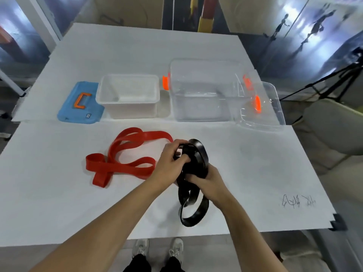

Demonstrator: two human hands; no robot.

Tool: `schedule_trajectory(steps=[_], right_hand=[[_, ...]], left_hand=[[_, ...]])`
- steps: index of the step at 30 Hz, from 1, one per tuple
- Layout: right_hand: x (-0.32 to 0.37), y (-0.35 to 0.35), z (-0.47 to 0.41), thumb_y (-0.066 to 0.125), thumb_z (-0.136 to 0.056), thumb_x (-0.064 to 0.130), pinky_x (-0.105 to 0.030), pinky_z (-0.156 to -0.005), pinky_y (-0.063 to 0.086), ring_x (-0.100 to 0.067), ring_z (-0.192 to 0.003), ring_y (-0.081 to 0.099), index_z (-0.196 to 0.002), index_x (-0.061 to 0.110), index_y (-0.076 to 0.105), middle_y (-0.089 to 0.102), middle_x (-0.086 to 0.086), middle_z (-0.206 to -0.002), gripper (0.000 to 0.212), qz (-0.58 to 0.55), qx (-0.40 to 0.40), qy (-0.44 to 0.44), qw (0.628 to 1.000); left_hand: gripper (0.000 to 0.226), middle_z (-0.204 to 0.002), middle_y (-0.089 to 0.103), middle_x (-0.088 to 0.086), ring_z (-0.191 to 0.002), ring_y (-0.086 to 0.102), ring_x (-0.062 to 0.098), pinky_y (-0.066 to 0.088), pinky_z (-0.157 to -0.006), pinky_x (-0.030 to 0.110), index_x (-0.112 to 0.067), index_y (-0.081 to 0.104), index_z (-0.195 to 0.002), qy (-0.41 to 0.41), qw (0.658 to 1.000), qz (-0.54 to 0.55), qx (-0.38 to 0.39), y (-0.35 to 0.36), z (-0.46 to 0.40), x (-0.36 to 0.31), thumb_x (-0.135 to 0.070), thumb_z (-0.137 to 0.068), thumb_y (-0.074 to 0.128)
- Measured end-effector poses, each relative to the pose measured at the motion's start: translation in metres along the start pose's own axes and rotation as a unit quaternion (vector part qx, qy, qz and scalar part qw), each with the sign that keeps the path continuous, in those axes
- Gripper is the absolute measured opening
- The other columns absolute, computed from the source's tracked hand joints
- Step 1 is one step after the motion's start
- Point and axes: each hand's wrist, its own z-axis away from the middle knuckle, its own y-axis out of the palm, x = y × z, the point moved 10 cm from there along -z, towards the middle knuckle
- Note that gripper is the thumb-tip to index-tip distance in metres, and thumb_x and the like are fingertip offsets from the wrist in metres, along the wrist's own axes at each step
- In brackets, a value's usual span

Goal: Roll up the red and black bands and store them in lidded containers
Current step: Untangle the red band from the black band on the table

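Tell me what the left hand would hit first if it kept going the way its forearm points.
The left hand already grips the black band, so that comes first. Beyond it, probably the clear container, though depth is unclear.

Black band [196,160] partly behind fingers [184,159]

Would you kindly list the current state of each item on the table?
black band: partly rolled, gripped by left hand and right hand, tail hanging loose
red band: unrolled, lying loose on table
white container: open, empty
blue lid: off, beside white container
clear container: open, empty
clear lid: off, leaning against clear container
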Motion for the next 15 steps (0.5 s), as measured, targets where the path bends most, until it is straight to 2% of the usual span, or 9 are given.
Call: schedule_trajectory(steps=[2,4,7,10,12,15], right_hand=[[-0.003,-0.013,-0.002,0.069,-0.085,0.003,-0.025,-0.070,0.058,-0.013,-0.082,0.077,-0.108,0.022,0.070,0.080,-0.002,-0.095,0.030,0.011,-0.019,-0.001,1.000],[-0.007,-0.037,-0.009,0.069,-0.084,0.008,-0.022,-0.073,0.055,-0.007,-0.088,0.073,-0.111,0.028,0.065,0.076,0.007,-0.095,0.034,0.040,-0.066,-0.005,0.997],[-0.011,-0.081,-0.023,0.072,-0.084,0.020,-0.033,-0.074,0.051,-0.014,-0.088,0.067,-0.112,0.025,0.057,0.069,0.008,-0.096,0.032,0.119,-0.142,0.024,0.982],[-0.002,-0.114,-0.044,0.072,-0.083,0.020,-0.035,-0.068,0.044,-0.018,-0.078,0.059,-0.107,0.021,0.051,0.062,0.008,-0.087,0.032,0.220,-0.173,0.026,0.960],[0.005,-0.125,-0.062,0.070,-0.083,0.017,-0.039,-0.069,0.044,-0.029,-0.081,0.057,-0.109,0.013,0.050,0.062,-0.003,-0.090,0.033,0.319,-0.189,0.004,0.929],[0.011,-0.132,-0.092,0.070,-0.082,0.013,-0.043,-0.077,0.043,-0.039,-0.089,0.059,-0.110,0.004,0.051,0.063,-0.015,-0.095,0.035,0.453,-0.220,-0.038,0.863]], left_hand=[[0.041,-0.115,0.055,-0.002,-0.112,0.057,0.014,0.048,-0.093,0.021,-0.039,0.059,-0.114,-0.002,0.999,-0.031,0.019,0.011,-0.008,0.011,-0.008,-0.087,0.062],[0.052,-0.120,0.052,-0.002,-0.118,0.053,0.015,0.046,-0.103,0.030,-0.039,0.055,-0.130,-0.018,0.997,-0.068,0.038,0.019,-0.014,0.029,-0.015,-0.086,0.069],[0.066,-0.134,0.042,-0.004,-0.124,0.045,0.011,0.040,-0.106,0.030,-0.043,0.043,-0.144,-0.060,0.992,-0.103,0.052,0.018,-0.020,0.057,-0.030,-0.087,0.074],[0.056,-0.134,0.044,-0.004,-0.125,0.050,0.018,0.044,-0.106,0.036,-0.038,0.047,-0.140,-0.069,0.984,-0.162,0.040,0.005,-0.025,0.077,-0.032,-0.089,0.071],[0.050,-0.138,0.046,-0.001,-0.126,0.050,0.022,0.044,-0.106,0.038,-0.035,0.050,-0.137,-0.076,0.975,-0.206,0.035,-0.006,-0.026,0.092,-0.029,-0.091,0.068],[0.047,-0.137,0.050,0.003,-0.121,0.052,0.026,0.044,-0.105,0.040,-0.030,0.054,-0.135,-0.083,0.952,-0.294,0.031,-0.024,-0.028,0.113,-0.026,-0.089,0.066]])
